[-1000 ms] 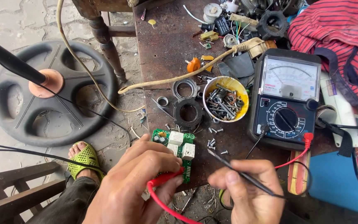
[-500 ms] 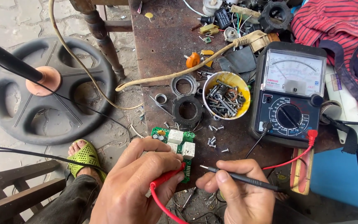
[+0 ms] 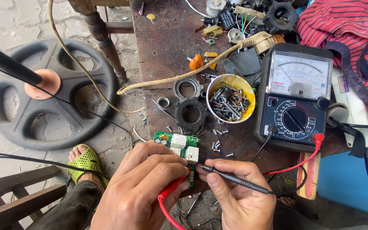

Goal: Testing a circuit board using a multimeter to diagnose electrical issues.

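Even, soft daylight; faint shadows; sharp focus throughout; mild wide-angle bending at edges; no glare.

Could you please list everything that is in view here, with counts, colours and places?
circuit board: one, green, bench front edge, under both probe tips
red probe: one, left hand
black probe: one, right hand
analog multimeter: one, black, bench right
cup of screws: one, yellow
metal rings: several, grey and black, left of the cup
fan base: one, black, on the floor
striped cloth: one, red, top right
left hand: holds red probe
right hand: holds black probe
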